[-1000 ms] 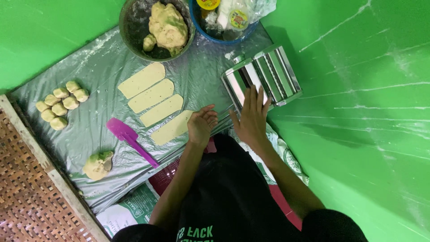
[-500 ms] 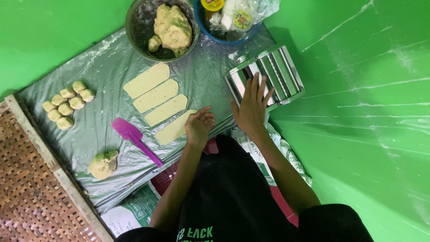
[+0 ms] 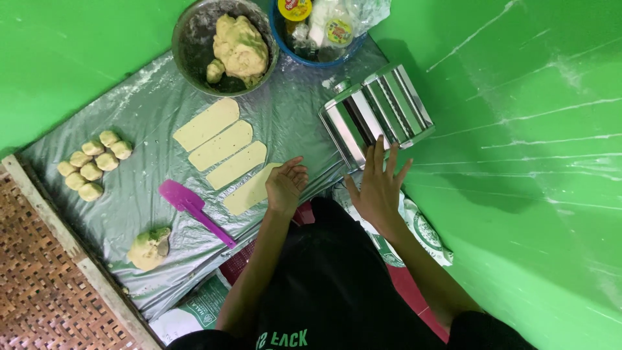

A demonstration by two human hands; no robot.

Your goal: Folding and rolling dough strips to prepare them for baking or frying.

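My left hand [image 3: 286,185] rests with loosely curled fingers on the near end of a flat dough strip [image 3: 251,189], the nearest of several pale strips [image 3: 222,144] laid side by side on a grey plastic sheet [image 3: 139,113]. My right hand [image 3: 378,183] is spread open, fingers apart, just in front of a shiny metal pasta roller [image 3: 378,110], touching or hovering at its near edge. Neither hand grips anything.
A metal bowl [image 3: 194,39] with a dough lump [image 3: 240,46] stands at the back, beside a blue tub of containers [image 3: 317,29]. Several small dough balls [image 3: 91,163] lie left. A purple spatula [image 3: 194,209] and a greenish dough piece [image 3: 149,248] lie nearer. A woven mat [image 3: 39,285] borders the left.
My right hand has slid back off the roller toward me, fingers still spread. The left hand stays on the nearest strip.
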